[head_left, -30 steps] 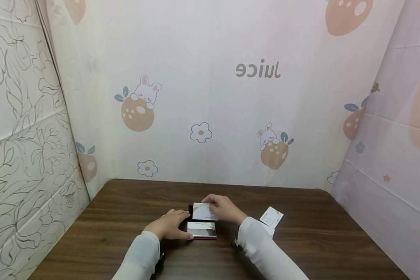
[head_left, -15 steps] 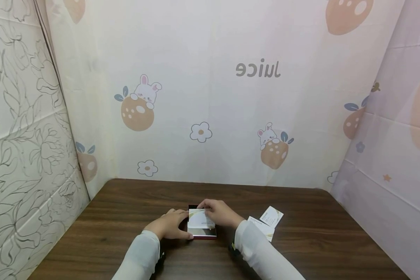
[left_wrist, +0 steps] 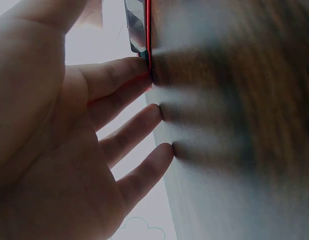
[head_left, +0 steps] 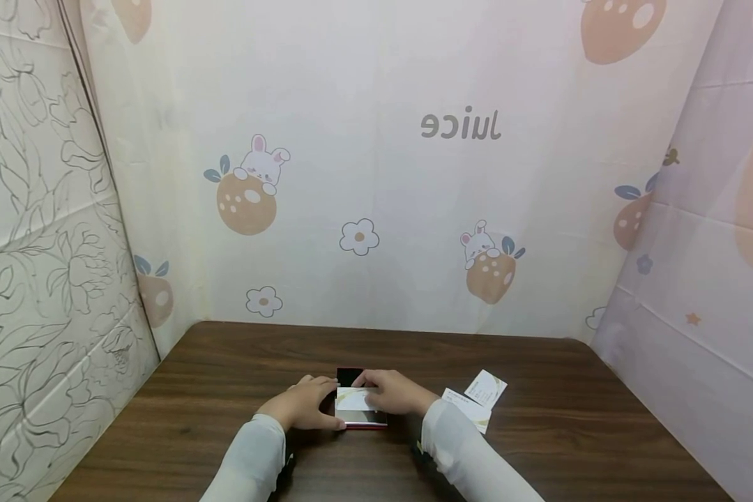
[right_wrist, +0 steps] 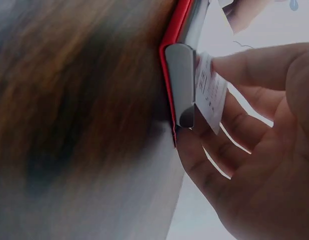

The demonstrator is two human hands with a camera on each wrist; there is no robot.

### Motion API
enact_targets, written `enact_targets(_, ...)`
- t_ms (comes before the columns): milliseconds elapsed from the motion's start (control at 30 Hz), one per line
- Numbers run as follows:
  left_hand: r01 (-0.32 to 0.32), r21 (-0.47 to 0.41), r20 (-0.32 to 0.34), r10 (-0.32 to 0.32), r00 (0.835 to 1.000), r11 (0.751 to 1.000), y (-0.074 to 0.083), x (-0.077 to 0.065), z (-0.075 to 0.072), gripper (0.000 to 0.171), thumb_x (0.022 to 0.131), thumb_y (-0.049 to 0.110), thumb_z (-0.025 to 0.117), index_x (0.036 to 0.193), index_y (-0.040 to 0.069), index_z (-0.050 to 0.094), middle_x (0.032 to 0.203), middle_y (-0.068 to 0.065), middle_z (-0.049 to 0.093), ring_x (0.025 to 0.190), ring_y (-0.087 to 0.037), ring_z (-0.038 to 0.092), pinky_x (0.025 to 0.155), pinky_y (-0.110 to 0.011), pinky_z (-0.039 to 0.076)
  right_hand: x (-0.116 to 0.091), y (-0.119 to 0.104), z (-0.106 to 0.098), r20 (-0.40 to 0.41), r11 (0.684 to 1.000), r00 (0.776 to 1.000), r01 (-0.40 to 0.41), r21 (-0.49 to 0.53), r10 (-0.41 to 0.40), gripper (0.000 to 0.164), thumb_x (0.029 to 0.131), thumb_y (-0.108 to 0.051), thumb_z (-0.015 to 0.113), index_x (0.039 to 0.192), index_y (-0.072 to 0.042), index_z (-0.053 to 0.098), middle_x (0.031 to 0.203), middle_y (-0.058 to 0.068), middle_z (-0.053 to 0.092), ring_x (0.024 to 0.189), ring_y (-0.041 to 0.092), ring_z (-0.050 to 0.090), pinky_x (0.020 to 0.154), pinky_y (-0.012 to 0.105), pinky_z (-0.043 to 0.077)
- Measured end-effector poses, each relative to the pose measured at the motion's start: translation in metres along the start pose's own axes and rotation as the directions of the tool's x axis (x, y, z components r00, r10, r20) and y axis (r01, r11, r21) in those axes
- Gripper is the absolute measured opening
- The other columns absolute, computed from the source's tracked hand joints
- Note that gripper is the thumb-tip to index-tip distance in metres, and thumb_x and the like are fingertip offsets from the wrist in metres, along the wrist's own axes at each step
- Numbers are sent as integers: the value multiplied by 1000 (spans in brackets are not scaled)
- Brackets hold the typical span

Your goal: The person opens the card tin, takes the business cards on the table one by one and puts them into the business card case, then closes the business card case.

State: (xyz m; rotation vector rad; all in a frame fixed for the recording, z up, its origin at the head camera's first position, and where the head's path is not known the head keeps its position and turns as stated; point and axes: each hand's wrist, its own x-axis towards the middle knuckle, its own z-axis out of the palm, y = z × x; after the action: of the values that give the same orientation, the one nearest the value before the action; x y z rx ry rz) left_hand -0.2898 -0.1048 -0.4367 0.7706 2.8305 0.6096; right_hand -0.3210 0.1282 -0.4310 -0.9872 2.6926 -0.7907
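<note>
A flat card case (head_left: pixel 362 424) lies opened out on the table, its dark lid (head_left: pixel 346 377) folded back on the far side. In the right wrist view its silver body (right_wrist: pixel 180 85) has a red cover (right_wrist: pixel 168 80) around it. My left hand (head_left: pixel 301 404) touches the case's left side, thumb at the near corner and fingertips by the lid; its fingers look fairly straight in the left wrist view. My right hand (head_left: pixel 395 392) pinches a white business card (head_left: pixel 351 398) over the case's body. That card (right_wrist: pixel 212 95) stands slightly tilted away from the silver face. Fingers hide its right end.
To the right of my right hand, two more white business cards lie overlapping: a nearer card (head_left: pixel 470 411) and a farther card (head_left: pixel 486 388). The brown wooden table (head_left: pixel 226 362) meets a printed curtain (head_left: pixel 376 174) at the back.
My right hand has brought the business card toward me, from over the lid onto the case's body. The left hand has stayed put at the case.
</note>
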Motion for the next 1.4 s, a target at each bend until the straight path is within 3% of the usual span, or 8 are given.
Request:
enact_targets(200, 4, -7, -1, -4, 1000, 1000, 1, -1, 0, 80, 83, 51, 77, 143, 3, 54, 146, -13, 50, 134, -37, 42, 105, -62, 35, -2, 1, 1, 48, 998, 998, 45, -42, -43, 25, 92, -6, 67, 115, -12, 70, 109, -1, 64, 97, 11, 57, 87, 33, 49)
enact_targets(467, 11, -3, -6, -11, 1000, 1000, 0, 0, 2, 80, 83, 52, 77, 143, 4, 54, 147, -11, 50, 133, -36, 42, 105, -60, 37, -1, 3, 3, 62, 995, 997, 60, -82, -55, 24, 96, -6, 61, 116, -10, 74, 108, -3, 64, 98, 9, 56, 86, 32, 48)
enact_targets(833, 5, -17, -5, -5, 1000, 1000, -2, 0, 1, 80, 83, 50, 78, 143, 3, 54, 146, -13, 50, 133, -37, 42, 104, -63, 36, -3, 2, 4, 27, 989, 995, 98, -109, -96, 33, 92, 6, 61, 120, -7, 74, 106, 2, 66, 87, 10, 55, 76, 24, 48)
enact_targets(967, 8, -10, -1, -8, 1000, 1000, -2, 1, 1, 80, 83, 50, 78, 143, 4, 54, 147, -12, 50, 134, -37, 41, 105, -63, 35, -2, 3, 5, 7, 990, 996, 92, -102, -92, 29, 92, 3, 64, 116, -8, 75, 105, 2, 67, 82, 9, 54, 74, 23, 47)
enact_targets(1400, 6, -9, -6, -6, 1000, 1000, 0, 0, 0, 79, 82, 50, 78, 142, 4, 55, 146, -12, 51, 133, -36, 43, 104, -62, 36, -15, 12, -5, 5, 997, 997, 72, -42, -72, 25, 97, -13, 67, 120, -8, 73, 114, -1, 68, 104, 11, 61, 89, 31, 51)
